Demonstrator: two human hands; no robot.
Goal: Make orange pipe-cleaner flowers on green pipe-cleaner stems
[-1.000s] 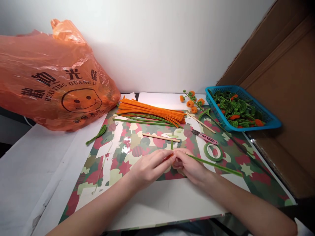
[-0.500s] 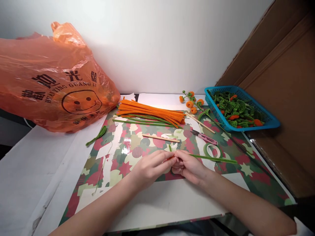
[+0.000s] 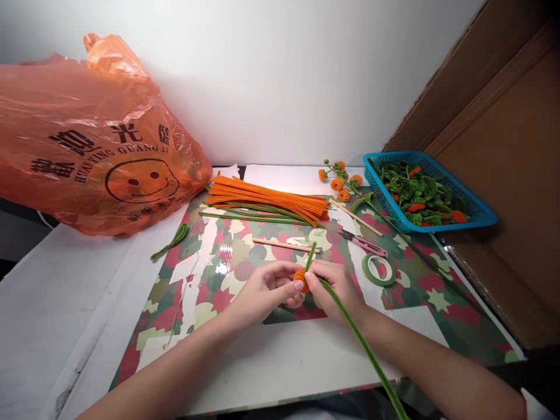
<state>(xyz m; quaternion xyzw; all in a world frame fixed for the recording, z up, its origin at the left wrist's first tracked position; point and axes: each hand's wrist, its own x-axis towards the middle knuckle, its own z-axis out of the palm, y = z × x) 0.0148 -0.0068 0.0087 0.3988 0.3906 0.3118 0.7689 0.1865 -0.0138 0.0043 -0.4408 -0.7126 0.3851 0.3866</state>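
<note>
Between my hands is a small orange pipe-cleaner flower. My left hand pinches it between thumb and fingers. Closed on a long green pipe cleaner, my right hand has its fingertips against the flower's right side. One short end of the green stem points up past the fingers; the long end runs down over my right wrist toward the lower edge of the view. A thin wooden stick lies on the mat just beyond my hands.
Orange pipe cleaners lie behind the stick, with green ones beside them. At the right are green tape, a pink cutter, a blue basket of green pieces and a finished flower stem. An orange bag stands left.
My hands have turned and parted a little, bringing the orange flower into sight. The green pipe cleaner has swung from pointing right to hanging down toward me.
</note>
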